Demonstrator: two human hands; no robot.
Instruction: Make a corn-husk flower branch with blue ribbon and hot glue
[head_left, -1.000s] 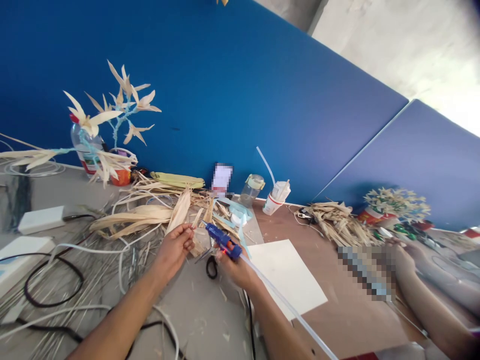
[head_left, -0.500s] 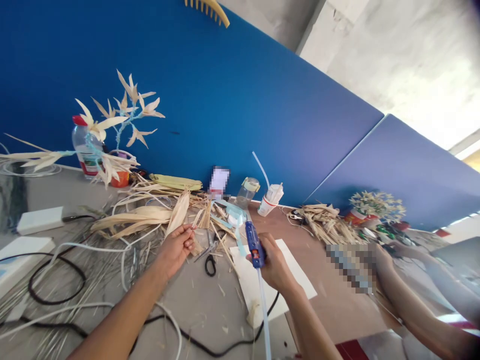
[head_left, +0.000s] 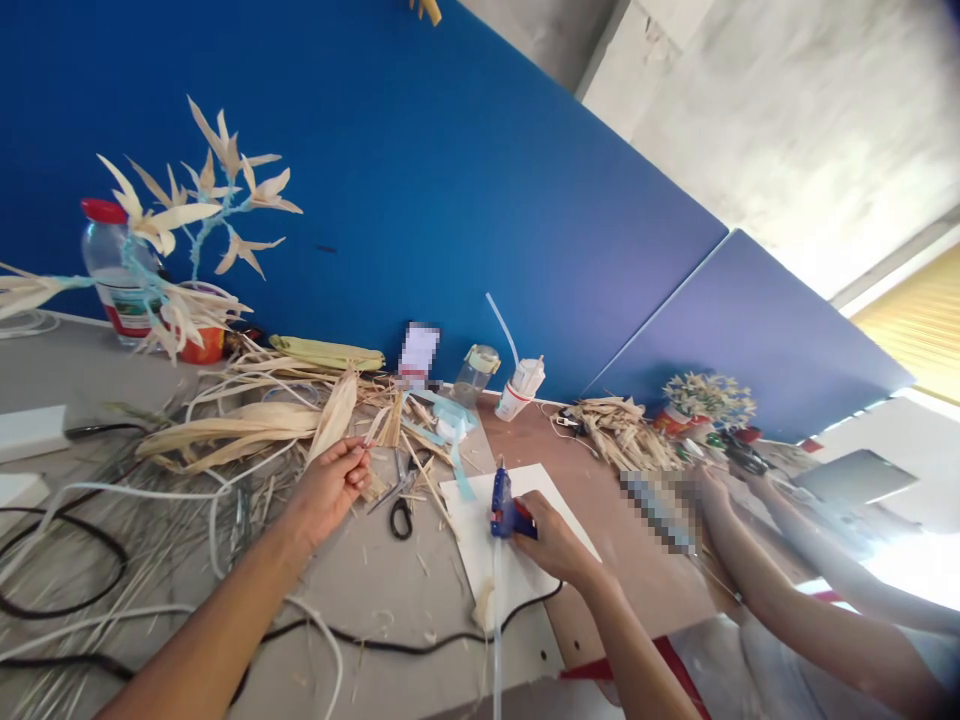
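My left hand (head_left: 334, 487) is closed in a pinch, with a pale corn husk strip (head_left: 376, 424) showing at its fingertips; the fingers hide most of the grip. To the right, my right hand (head_left: 551, 540) is wrapped around the handle of a blue glue gun (head_left: 500, 507). The gun's nozzle points up and away, and a long clear glue stick (head_left: 497, 620) trails from its back end. Beneath it lies a white sheet (head_left: 465, 510). Black-handled scissors (head_left: 401, 518) rest between my hands, beside dry corn husks (head_left: 240, 432).
Husk flowers on blue stems (head_left: 202, 230) stand at the left near a red-capped bottle (head_left: 120, 290). A phone (head_left: 418, 355), a clear jar (head_left: 475, 372) and a paper cup (head_left: 517, 392) line the blue partition. Cables cross the table front. Another person's arms (head_left: 780, 570) reach in at right.
The glue gun has turned more upright and come slightly lower over the white sheet, still in my right hand. My left hand keeps its pinch. The whole view has shifted, moving things leftward.
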